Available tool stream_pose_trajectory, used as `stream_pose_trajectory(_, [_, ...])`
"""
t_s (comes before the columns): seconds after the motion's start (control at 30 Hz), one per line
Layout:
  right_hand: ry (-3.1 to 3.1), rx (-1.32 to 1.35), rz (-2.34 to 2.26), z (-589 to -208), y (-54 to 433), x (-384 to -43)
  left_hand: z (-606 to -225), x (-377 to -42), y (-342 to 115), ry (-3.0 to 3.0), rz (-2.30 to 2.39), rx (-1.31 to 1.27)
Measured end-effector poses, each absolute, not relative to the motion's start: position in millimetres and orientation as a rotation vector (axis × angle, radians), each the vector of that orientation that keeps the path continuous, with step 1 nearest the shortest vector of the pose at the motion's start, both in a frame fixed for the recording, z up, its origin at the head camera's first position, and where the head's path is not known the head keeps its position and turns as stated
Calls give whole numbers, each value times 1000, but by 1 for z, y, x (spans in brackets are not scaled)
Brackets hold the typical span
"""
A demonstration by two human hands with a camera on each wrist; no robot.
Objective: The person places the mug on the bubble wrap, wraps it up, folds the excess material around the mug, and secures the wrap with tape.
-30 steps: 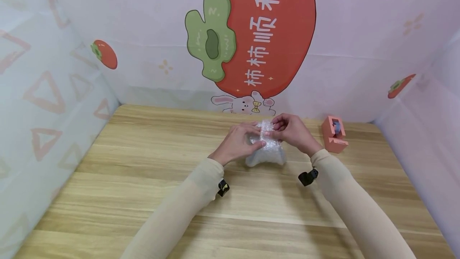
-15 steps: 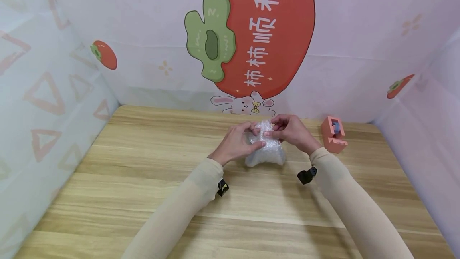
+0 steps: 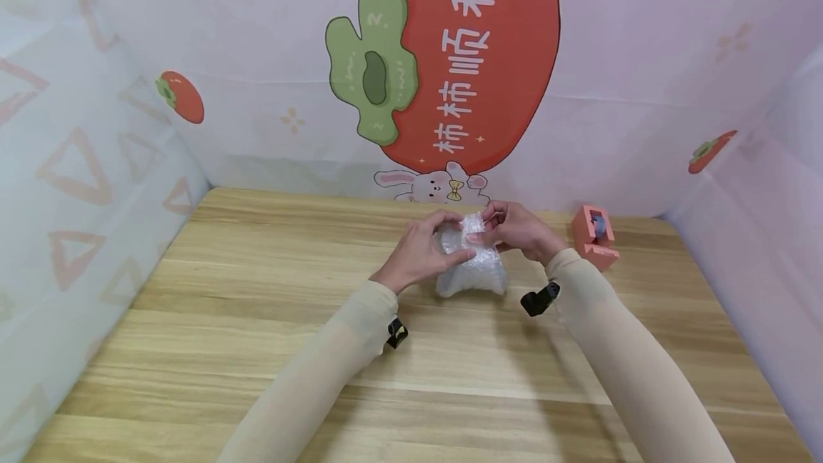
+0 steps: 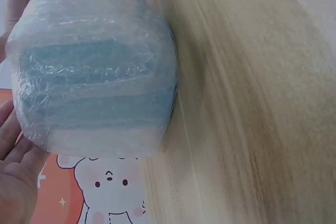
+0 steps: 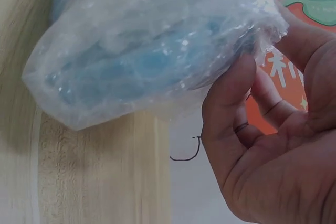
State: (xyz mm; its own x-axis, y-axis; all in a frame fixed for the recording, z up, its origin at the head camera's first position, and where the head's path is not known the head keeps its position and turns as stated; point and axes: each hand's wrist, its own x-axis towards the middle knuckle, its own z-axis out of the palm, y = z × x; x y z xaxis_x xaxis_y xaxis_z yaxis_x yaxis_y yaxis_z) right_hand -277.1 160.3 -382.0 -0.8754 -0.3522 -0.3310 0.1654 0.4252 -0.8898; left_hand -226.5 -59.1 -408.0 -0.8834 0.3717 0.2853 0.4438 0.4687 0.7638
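A bundle in clear bubble wrap (image 3: 472, 277), with something light blue inside, stands on the table in the head view. My left hand (image 3: 414, 256) holds its left side, fingers arched behind and thumb across the front. On the other side, my right hand (image 3: 522, 231) pinches the gathered wrap near the top. The right wrist view shows the thumb and a finger of that hand (image 5: 273, 166) gripping the crinkled edge of the bubble wrap (image 5: 136, 72). Smooth bands run across the bundle (image 4: 94, 72) in the left wrist view. What lies inside cannot be made out.
A pink tape dispenser (image 3: 598, 252) with a bluish roll stands to the right of my right hand. The wooden table (image 3: 257, 291) meets a printed cloth wall (image 3: 270, 41) close behind the bundle. Cloth walls also rise at left and right.
My left fingers have drawn back from the top of the wrap toward its left side. The right hand has turned slightly and shifted a little left, still pinching the wrap.
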Motion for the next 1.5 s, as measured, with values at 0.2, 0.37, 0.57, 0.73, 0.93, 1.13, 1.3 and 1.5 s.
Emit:
stream_pose_trajectory(0.2, [2205,-100,-1428,-379,155,-277,-406,-226,-60,-2651,-1219,-810])
stream_pose_trajectory(0.37, [2215,-88,-1451,-382,155,-274,-404,-226,-61,-2751,-1097,-826])
stream_pose_trajectory(0.57, [2159,-128,-1543,-386,163,-271,-399,-226,-64,-2862,-1083,-872])
stream_pose_trajectory(0.73, [2089,-34,-1629,-390,164,-271,-397,-228,-65,-2883,-1107,-892])
stream_pose_trajectory(0.93, [2142,40,-1705,-395,160,-266,-395,-226,-63,-2895,-1162,-792])
stream_pose_trajectory(1.13, [2153,77,-1728,-398,157,-255,-393,-228,-62,-2886,-1333,-709])
stream_pose_trajectory(1.3, [2216,42,-1663,-394,158,-250,-388,-233,-67,-2938,-1385,-738])
stream_pose_trajectory(1.5, [2236,81,-1634,-391,160,-251,-378,-231,-64,-3020,-1183,-770])
